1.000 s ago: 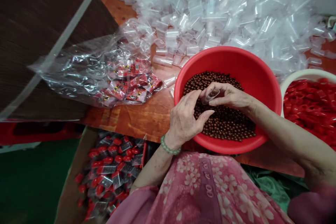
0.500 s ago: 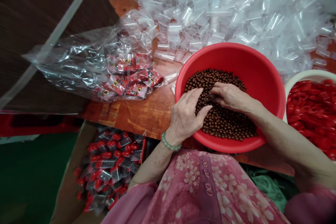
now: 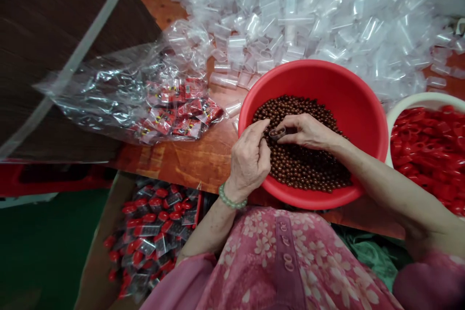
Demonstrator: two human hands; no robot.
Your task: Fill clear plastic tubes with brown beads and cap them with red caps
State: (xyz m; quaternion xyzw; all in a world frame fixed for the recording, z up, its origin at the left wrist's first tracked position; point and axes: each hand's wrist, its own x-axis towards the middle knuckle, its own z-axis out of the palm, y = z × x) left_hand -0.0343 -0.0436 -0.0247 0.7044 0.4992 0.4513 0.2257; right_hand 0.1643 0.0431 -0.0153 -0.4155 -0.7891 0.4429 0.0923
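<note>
A red basin [image 3: 366,106] holds a heap of small shiny brown balls [image 3: 308,169]. Over the heap, my right hand [image 3: 307,131] grips a small clear plastic tube [image 3: 278,133] between thumb and fingers, its oval mouth turned toward my left hand. Brown shows inside that mouth. My left hand [image 3: 250,157] is at the basin's left side, fingertips close to the tube, with its thumb drawn in against curled fingers. Whatever lies inside those fingers is hidden.
Many clear plastic tubes [image 3: 290,19] are heaped behind the basin. A white tub [image 3: 394,121] of red caps [image 3: 428,150] stands right. Left lie a clear bag [image 3: 109,82] with red packets [image 3: 189,106] and a tall dark box [image 3: 72,19]. Below, a carton [image 3: 96,242] contains red-capped containers [image 3: 152,232].
My right hand has brought the tube up and left out of the balls. My left thumb has closed in toward the fingers. The whole view has shifted slightly.
</note>
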